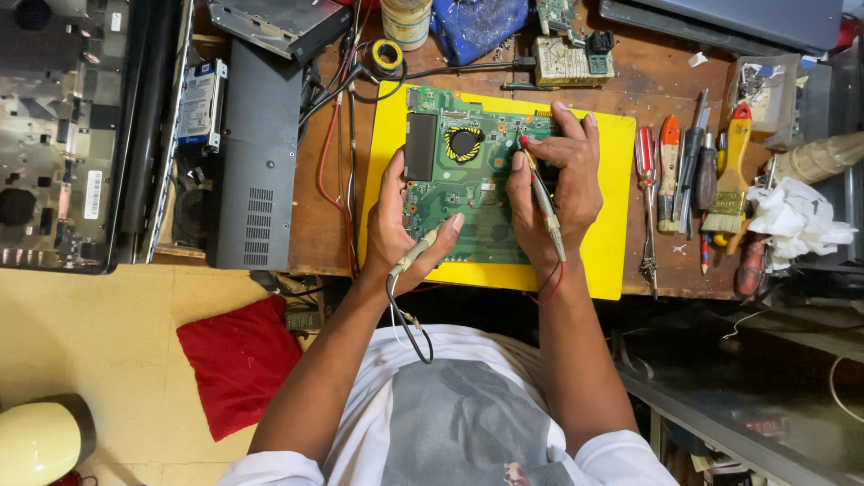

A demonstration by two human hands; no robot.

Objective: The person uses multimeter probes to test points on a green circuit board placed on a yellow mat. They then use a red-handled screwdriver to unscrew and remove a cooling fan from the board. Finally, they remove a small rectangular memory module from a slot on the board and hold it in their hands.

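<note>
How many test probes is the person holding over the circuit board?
2. One probe is in the left hand, at the circuit board's near edge; the other probe is in the right hand, its tip on the board.

I can't see the lower right part of the circuit board (459, 171); my right hand (553, 184) covers it. My left hand (396, 229) hides its left edge. The laptop chassis (54, 135) is cut off at the frame's left side.
</note>
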